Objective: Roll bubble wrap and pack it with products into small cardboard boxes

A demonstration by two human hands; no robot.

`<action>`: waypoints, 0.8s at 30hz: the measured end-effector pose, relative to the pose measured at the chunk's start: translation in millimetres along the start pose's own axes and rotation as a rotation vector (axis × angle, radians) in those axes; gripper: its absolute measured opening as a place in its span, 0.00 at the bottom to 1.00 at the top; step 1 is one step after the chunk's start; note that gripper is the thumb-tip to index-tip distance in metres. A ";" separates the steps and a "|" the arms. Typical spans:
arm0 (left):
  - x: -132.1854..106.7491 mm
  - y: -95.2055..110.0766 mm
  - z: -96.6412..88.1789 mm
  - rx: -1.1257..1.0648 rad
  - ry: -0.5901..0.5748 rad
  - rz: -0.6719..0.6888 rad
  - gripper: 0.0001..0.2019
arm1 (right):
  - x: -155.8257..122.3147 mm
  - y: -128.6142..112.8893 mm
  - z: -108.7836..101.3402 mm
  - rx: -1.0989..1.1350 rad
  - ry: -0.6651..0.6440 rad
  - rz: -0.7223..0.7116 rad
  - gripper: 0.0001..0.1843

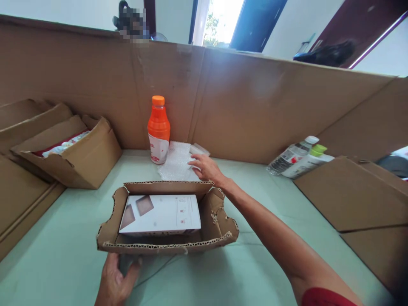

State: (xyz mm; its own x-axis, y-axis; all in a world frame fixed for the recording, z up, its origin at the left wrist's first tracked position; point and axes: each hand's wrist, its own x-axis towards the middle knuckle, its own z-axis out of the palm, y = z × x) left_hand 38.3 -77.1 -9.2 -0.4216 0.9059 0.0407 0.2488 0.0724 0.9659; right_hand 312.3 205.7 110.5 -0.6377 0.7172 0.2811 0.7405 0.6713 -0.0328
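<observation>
An open cut-down cardboard box (223,240) stands on the table in front of me, with a white printed carton (162,212) lying inside it. My left hand (116,280) is at the box's near left corner, thumb spread apart from the fingers. Its fingertips are partly hidden by the box edge. Past the box's far side reaches my right hand (206,168), fingers stretched out over sheets of bubble wrap (177,161). I cannot tell whether the fingertips touch the wrap. Beside the wrap stands an orange-capped bottle (158,131) with a white label.
A cardboard box (92,157) holding colourful packages is at the left. At the right, a clear plastic bottle (290,157) and a white green-capped container (307,163) lean by another cardboard box (353,191). A tall cardboard wall (248,106) closes off the table's back.
</observation>
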 end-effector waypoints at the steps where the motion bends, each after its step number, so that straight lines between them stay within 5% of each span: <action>1: 0.3 0.1 0.7 -0.008 0.004 0.011 0.33 | 1.3 -4.2 3.1 -0.012 -0.025 -0.041 0.18; 5: 0.3 -1.8 2.7 -0.007 0.002 0.041 0.34 | 16.0 -21.8 15.5 -0.055 -0.116 -0.134 0.26; 9: -0.9 -5.0 4.3 0.011 0.031 0.008 0.35 | 29.4 -26.0 24.8 -0.075 -0.152 -0.067 0.11; 15: -2.0 -3.5 5.4 -0.034 0.081 -0.037 0.38 | 25.8 -27.1 35.5 -0.031 -0.206 -0.106 0.27; 17: -2.0 -3.2 4.8 -0.014 0.075 -0.049 0.39 | 25.5 -29.9 39.3 0.009 -0.225 -0.082 0.24; 24: -1.8 -9.0 4.1 -0.053 0.052 -0.037 0.36 | 30.9 -22.8 41.1 0.203 -0.101 0.059 0.16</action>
State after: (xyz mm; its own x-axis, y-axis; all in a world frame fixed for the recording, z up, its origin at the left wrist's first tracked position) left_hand 40.4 -77.6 -19.0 -0.4748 0.8800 0.0162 0.1862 0.0824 0.9790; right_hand 267.0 220.2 80.5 -0.6199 0.7647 0.1756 0.7259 0.6439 -0.2416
